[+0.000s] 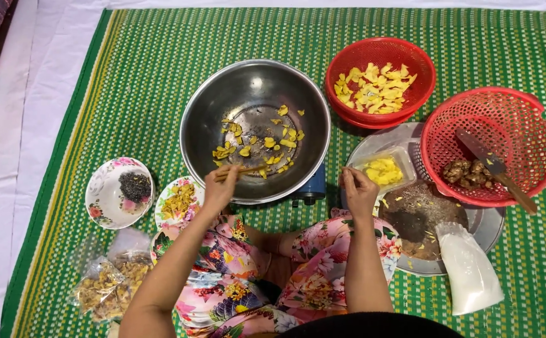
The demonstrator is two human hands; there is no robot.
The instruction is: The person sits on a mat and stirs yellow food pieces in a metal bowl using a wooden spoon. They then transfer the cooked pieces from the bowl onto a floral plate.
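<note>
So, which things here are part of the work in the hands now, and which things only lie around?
In use:
- left hand holding chopsticks
- steel bowl with yellow pieces
- right hand at the clear tub

Lying about:
- red bowl of yellow pieces
- red basket with a knife
- two floral plates
- plastic bags
- white bag

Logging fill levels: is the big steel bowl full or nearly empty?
Nearly empty: the steel bowl holds only scattered yellow pieces, its bare bottom showing.
</note>
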